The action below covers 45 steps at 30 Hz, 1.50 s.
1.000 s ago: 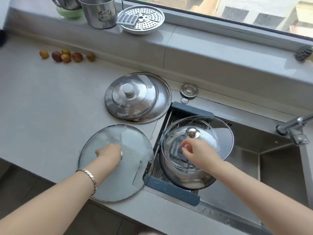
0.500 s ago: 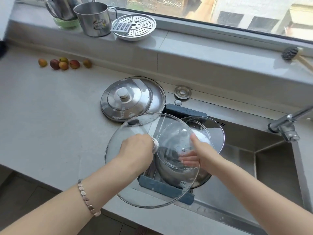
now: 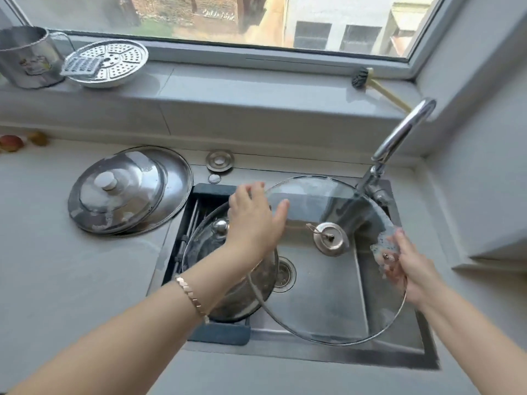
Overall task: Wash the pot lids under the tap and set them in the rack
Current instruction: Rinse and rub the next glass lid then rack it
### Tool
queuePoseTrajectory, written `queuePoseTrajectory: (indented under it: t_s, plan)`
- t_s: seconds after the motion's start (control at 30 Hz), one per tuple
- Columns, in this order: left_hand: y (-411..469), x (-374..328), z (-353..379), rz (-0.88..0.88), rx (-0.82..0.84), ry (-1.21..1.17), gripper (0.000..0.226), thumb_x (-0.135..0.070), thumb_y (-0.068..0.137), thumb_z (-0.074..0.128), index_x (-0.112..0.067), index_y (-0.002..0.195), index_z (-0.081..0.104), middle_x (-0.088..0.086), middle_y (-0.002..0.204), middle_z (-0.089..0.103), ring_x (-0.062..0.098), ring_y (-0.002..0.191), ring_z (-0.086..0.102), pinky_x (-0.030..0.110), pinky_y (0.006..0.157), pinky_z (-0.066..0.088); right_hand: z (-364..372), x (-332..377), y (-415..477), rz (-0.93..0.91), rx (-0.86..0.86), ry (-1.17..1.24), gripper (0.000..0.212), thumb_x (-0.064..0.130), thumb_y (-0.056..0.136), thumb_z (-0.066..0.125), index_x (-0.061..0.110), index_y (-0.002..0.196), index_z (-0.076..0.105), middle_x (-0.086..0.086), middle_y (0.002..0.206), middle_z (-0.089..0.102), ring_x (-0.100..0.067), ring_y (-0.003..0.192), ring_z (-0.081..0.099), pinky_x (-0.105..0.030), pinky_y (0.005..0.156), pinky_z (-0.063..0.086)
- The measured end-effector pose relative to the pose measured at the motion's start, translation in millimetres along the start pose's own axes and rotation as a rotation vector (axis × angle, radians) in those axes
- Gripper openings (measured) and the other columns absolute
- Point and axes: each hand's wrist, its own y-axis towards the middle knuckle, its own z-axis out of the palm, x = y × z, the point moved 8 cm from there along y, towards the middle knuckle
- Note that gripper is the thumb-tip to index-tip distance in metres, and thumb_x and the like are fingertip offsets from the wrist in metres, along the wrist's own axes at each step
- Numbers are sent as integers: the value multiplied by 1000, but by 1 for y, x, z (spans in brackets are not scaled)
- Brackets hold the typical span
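Glass, clear: one big lid (image 3: 328, 303) tilted over the sink (image 3: 422, 326), near the tap (image 3: 399, 143). Left hand (image 3: 251, 220) flat on its far-left rim, fingers straight and spread. Right hand (image 3: 413, 269) grips the right rim, fingers curled under. One small lid (image 3: 205, 246) in the rack (image 3: 219, 333). Two steel lids (image 3: 119, 192) stacked far left.

Left hand (image 3: 253, 220): palm down, fingers straight and close together, thumb splayed, laid flat on left edge of glass lid (image 3: 328, 309). Left forearm: bare, reaching in from lower left. Right hand (image 3: 410, 269): fingers curled, gripping right edge of lid. Right forearm: bare, entering from lower right.
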Motion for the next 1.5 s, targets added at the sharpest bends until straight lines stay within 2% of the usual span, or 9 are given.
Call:
queuePoseTrajectory:
  t_s: [0.1, 0.2, 0.27, 0.4, 0.57, 0.83, 0.97, 1.2, 1.5]
  plan:
    - [-1, 14, 40, -356, 216, -466, 70, -54, 92, 40, -5, 140, 29, 15, 142, 39, 24, 116, 48, 37, 95, 42, -34, -2, 12, 20, -4, 90, 30, 46, 96, 35, 22, 82, 47, 6, 34, 49, -4, 25, 42, -8, 31, 34]
    - [-17, 3, 89, -650, 520, -1042, 65, -60, 92, 32, -2, 115, 52, 15, 105, 70, 25, 86, 70, 36, 76, 56, -52, -4, 27, 28, 8, 101, 31, 46, 97, 33, 23, 80, 44, 5, 33, 46, -5, 26, 43, -9, 31, 34]
    - [-15, 3, 100, -684, 461, -1132, 60, -58, 93, 30, -5, 99, 57, 5, 76, 75, 15, 69, 73, 24, 64, 56, -58, -5, 37, 33, 22, 103, 31, 46, 97, 33, 22, 79, 44, 5, 35, 49, -6, 27, 46, -10, 31, 36]
    - [-7, 7, 102, -670, 198, -1095, 54, -53, 94, 32, -5, 84, 54, 8, 71, 71, 9, 48, 67, 14, 37, 47, -56, -6, 69, 59, 65, -48, 41, 44, 98, 32, 15, 81, 56, -3, 54, 58, -11, 39, 58, -17, 37, 48]
    - [5, 8, 90, -639, 51, -1031, 52, -47, 97, 34, -3, 78, 53, 5, 50, 67, 10, 40, 64, 13, 34, 42, -42, 25, 120, -103, -54, -541, 60, 51, 93, 36, -1, 92, 66, -6, 68, 61, -27, 76, 59, -45, 88, 49]
    - [27, 10, 79, -645, -47, -986, 50, -45, 97, 37, -2, 77, 55, 4, 48, 66, 12, 41, 64, 14, 36, 45, 6, 56, 173, -58, -71, -627, 43, 46, 88, 44, 7, 73, 54, -6, 60, 54, -19, 49, 48, -25, 49, 38]
    - [34, 9, 80, -647, -37, -977, 51, -45, 97, 37, -2, 78, 55, 4, 50, 68, 13, 43, 66, 14, 36, 47, 2, 49, 184, -58, -113, -642, 27, 30, 87, 41, 13, 67, 49, -5, 65, 51, -21, 51, 46, -25, 50, 33]
    - [33, 6, 87, -645, -2, -974, 51, -47, 96, 36, -3, 79, 55, 5, 53, 69, 13, 45, 66, 14, 36, 47, -11, 39, 201, -44, -127, -710, 38, 46, 66, 32, 14, 75, 50, -12, 82, 53, -27, 74, 49, -29, 60, 34]
    - [27, 2, 89, -639, 24, -980, 52, -48, 96, 37, -2, 80, 55, 5, 52, 69, 13, 43, 66, 14, 36, 46, -5, 48, 178, -35, -111, -660, 35, 34, 90, 39, 10, 70, 53, -12, 77, 59, -26, 65, 52, -31, 63, 43]
